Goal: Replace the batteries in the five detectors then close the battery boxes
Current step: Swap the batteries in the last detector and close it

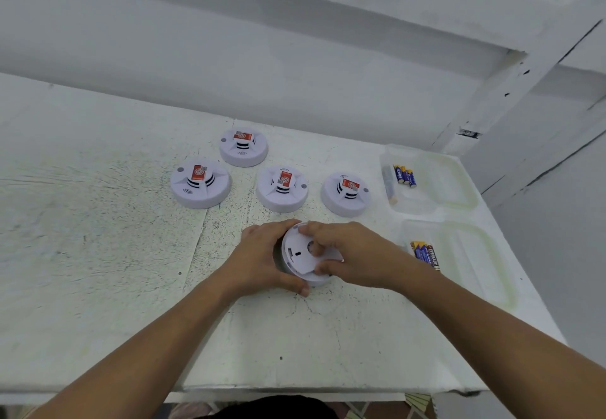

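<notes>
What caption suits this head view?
Left hand and right hand grip an overturned round white plastic detector at a speckled white table; four more wait behind.

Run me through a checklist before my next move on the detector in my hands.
1. The detector is turned back side up: ok.
2. The left hand grips its rim: ok.
3. The right hand holds its back: ok.
4. Its back opened: cannot tell, the right hand covers it.
5. The packed batteries within reach in the near container: ok.
6. The loose batteries in the far container fresh: cannot tell.
</notes>
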